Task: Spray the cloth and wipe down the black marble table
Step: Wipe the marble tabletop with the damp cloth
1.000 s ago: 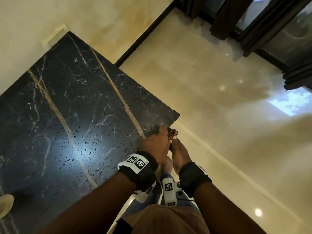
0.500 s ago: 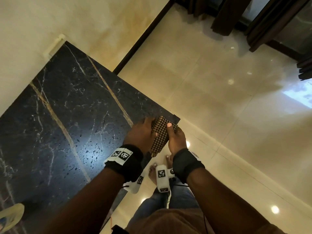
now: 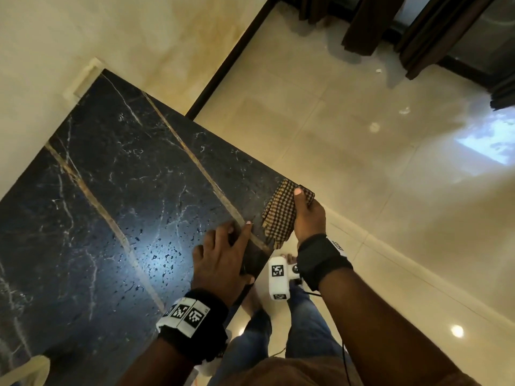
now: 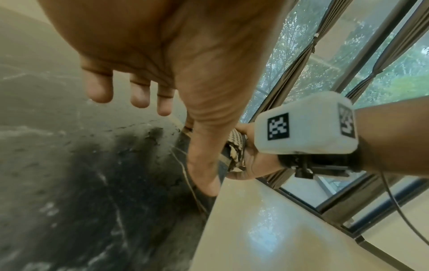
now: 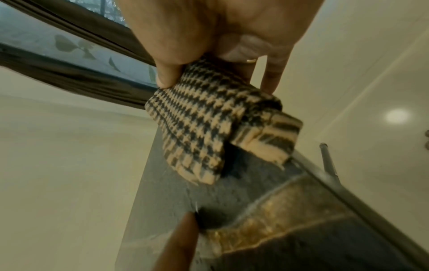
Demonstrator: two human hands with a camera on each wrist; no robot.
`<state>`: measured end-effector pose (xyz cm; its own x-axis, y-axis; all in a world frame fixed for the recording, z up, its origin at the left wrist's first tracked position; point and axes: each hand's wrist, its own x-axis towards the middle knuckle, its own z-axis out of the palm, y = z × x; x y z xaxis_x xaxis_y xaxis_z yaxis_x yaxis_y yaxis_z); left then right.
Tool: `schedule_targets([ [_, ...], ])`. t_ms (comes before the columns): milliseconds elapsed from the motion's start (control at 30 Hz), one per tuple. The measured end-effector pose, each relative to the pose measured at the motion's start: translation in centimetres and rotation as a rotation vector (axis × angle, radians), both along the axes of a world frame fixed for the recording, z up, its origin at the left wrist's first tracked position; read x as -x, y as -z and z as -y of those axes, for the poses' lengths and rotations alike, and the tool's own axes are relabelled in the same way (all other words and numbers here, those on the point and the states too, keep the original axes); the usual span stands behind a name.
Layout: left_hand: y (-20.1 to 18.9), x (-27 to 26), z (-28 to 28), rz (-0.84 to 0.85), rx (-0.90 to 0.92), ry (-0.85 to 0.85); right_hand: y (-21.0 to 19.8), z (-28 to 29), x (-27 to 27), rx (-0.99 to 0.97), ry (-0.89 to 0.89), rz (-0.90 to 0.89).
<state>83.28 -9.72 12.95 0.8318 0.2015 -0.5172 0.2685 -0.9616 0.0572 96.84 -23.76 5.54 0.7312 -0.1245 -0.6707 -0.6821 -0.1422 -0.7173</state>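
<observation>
The black marble table with gold veins fills the left of the head view and carries scattered water droplets. A folded tan-and-black checked cloth hangs at the table's near right corner; my right hand grips it between thumb and fingers. In the right wrist view the cloth hangs just over the table's edge. My left hand hovers over the table near its edge, fingers spread and relaxed, holding nothing. In the left wrist view the left hand hangs open above the marble.
A shiny cream tiled floor lies right of the table. Dark curtains and a window run along the far side. A cream wall stands behind the table. A pale object shows at the lower left corner.
Both hands held the cloth together at the table's corner. Now my left hand has let go and drawn back over the table, while my right hand keeps the cloth, more unfolded.
</observation>
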Motion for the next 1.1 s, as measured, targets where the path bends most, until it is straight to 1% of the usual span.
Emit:
schedule_targets([
  [100, -0.1, 1.4, -0.8, -0.016, -0.04, 0.013, -0.8, -0.7, 0.7, -0.006, 0.028, -0.027],
  [167, -0.2, 2.1, -1.4, -0.025, -0.044, -0.007, -1.3, -1.1, 1.9, -0.004, 0.012, -0.061],
  [267, -0.4, 3.6, -2.6, -0.015, -0.015, -0.053, -1.0, -1.9, 6.9, -0.035, -0.043, -0.144],
  [333, -0.5, 4.5, -3.3, -0.023, -0.018, -0.05, -0.6, -2.4, 10.7, -0.039, -0.104, -0.182],
  [367, -0.6, 4.9, -3.5, -0.03, -0.028, -0.032, -1.1, -2.8, 12.2, -0.036, -0.136, -0.186],
  [433, -0.5, 5.6, -3.7, -0.039, -0.062, 0.003, -1.5, -3.2, 13.5, 0.047, -0.165, -0.151],
  [500, -0.3, 5.9, -3.8, -0.042, -0.085, 0.01, -2.1, -3.5, 13.2, 0.072, -0.157, -0.142],
  [567, -0.3, 6.0, -3.8, -0.048, -0.081, -0.003, -2.2, -3.5, 11.5, 0.047, -0.096, -0.126],
  [633, -0.4, 6.0, -3.9, -0.071, -0.071, -0.021, -2.1, -3.2, 8.5, 0.061, -0.038, -0.095],
  [733, -0.6, 6.1, -4.0, -0.064, -0.074, -0.041, -2.7, -2.5, 3.2, 0.11, 0.035, -0.042],
  [800, -0.5, 6.3, -4.0, -0.066, -0.066, -0.059, -2.9, -2.2, 1.8, 0.12, 0.029, -0.014],
  [833, -0.4, 6.3, -4.1, -0.068, -0.057, -0.066, -3.1, -2.1, 2.1, 0.12, 0.011, -0.016],
  [900, -0.2, 6.4, -4.2, -0.051, -0.045, -0.079, -3.1, -2.5, 4.6, 0.087, -0.029, -0.061],
  [967, 0.1, 6.9, -4.4, -0.031, -0.02, -0.098, -1.6, -2.7, 8.7, 0.072, -0.039, -0.151],
  [1033, 0.2, 7.9, -4.4, -0.015, 0.004, -0.11, -0.8, -3.3, 13.2, 0.097, -0.104, -0.191],
  [1100, 0.1, 9.0, -4.4, -0.003, 0.006, -0.119, -2.4, -4.6, 16.4, 0.01, -0.099, -0.195],
])
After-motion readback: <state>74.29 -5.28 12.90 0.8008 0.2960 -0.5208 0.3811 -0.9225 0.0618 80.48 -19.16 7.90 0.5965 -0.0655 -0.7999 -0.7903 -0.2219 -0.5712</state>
